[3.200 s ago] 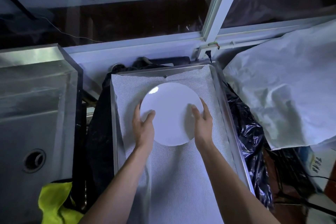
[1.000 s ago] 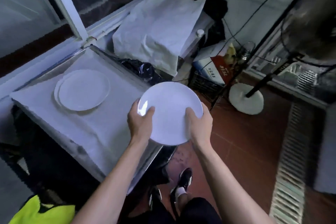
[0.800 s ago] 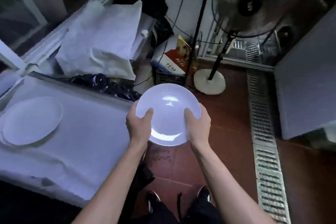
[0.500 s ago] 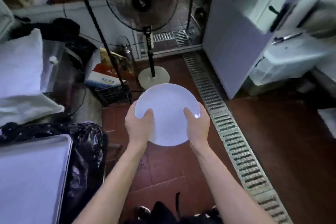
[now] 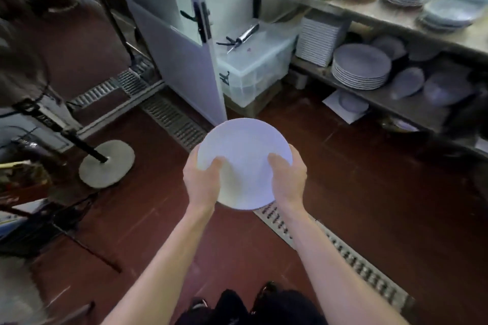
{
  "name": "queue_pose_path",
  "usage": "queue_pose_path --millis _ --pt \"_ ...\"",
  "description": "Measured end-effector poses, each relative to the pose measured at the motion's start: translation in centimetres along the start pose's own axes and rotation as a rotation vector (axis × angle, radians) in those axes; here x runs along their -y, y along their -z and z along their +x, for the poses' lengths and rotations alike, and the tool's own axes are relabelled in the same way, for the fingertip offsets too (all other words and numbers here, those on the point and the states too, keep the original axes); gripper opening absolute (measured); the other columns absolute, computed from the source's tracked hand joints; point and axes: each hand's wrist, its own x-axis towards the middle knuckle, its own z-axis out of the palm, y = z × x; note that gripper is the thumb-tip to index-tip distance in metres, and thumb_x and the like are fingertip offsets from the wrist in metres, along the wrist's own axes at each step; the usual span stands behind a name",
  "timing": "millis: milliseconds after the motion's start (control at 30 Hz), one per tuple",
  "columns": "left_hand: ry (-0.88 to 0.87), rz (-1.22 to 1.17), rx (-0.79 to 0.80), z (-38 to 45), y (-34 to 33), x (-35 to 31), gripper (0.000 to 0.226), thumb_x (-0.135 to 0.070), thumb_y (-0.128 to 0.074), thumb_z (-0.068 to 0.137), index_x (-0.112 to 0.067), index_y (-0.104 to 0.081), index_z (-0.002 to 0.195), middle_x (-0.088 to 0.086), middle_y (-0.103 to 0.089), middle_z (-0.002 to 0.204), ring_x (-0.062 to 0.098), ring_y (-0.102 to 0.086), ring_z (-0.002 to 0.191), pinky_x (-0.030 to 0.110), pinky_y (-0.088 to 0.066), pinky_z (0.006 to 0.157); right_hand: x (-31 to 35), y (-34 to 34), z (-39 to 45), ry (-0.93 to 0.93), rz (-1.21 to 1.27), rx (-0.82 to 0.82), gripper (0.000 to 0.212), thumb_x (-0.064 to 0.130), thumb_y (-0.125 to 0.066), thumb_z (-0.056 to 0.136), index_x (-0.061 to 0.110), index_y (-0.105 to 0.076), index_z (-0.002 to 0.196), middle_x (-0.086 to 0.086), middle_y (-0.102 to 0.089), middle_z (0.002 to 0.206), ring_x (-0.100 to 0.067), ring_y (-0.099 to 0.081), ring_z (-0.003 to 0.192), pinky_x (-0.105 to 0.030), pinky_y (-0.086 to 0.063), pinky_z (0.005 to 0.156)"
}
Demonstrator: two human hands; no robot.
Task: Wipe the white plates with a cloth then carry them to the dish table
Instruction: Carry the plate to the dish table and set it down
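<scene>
You hold the round white ceramic plate (image 5: pixel 244 158) over the red floor, left hand (image 5: pixel 202 182) and right hand (image 5: pixel 289 179) clamping opposite rims, thumbs on top. It's stiff, slick, breakable; grip the rims firmly.

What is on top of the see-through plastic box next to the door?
A caulking gun lies on the lid of the plastic box. What is inside the box is too blurry to tell.
</scene>
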Motion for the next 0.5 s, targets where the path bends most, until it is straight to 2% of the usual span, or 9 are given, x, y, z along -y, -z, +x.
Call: queue_pose_path --millis 133,300,433,500 --pt "-0.036 0.028 0.159 -0.2 -8.6 -1.4 0.039 -0.019 -0.069 0.083 -0.039 -0.065 0.116 -0.018 -0.069 0.108 0.013 -0.065 0.103 0.035 -0.053 0.084 0.8 6.2 4.6 -0.029 -0.001 -0.159 0.028 0.022 -0.059 0.079 0.039 -0.069 0.099 0.014 -0.07 0.089 -0.01 -0.064 0.083 -0.027 -0.051 0.061" --pt "-0.09 0.046 0.384 -0.5 -18.8 -2.6 0.039 -0.018 -0.068 0.086 -0.037 -0.063 0.12 -0.013 -0.069 0.111 0.01 -0.064 0.102 0.033 -0.055 0.078 1.5 13.1 9.2 -0.014 0.022 -0.359 0.026 0.022 -0.058 0.08 0.038 -0.07 0.098 0.015 -0.07 0.087 0.0 -0.062 0.074 -0.015 -0.047 0.05" --pt "-0.121 0.049 0.521 0.2 -26.6 -3.7 0.044 -0.017 -0.069 0.085 -0.028 -0.065 0.127 -0.019 -0.068 0.106 -0.008 -0.063 0.094 0.015 -0.051 0.068 2.1 17.3 13.6 -0.002 -0.003 -0.516 0.026 0.023 -0.06 0.082 0.046 -0.068 0.091 0.02 -0.069 0.086 0.0 -0.061 0.073 -0.024 -0.049 0.056" --pt "-0.132 0.059 0.579 1.2 -30.6 -4.2 0.045 -0.015 -0.068 0.084 -0.026 -0.065 0.128 -0.015 -0.07 0.106 -0.003 -0.065 0.094 0.02 -0.052 0.069 2.4 18.9 16.3 0.009 -0.029 -0.574 0.024 0.025 -0.06 0.082 0.047 -0.066 0.093 0.022 -0.069 0.088 0.001 -0.061 0.075 -0.028 -0.048 0.058"
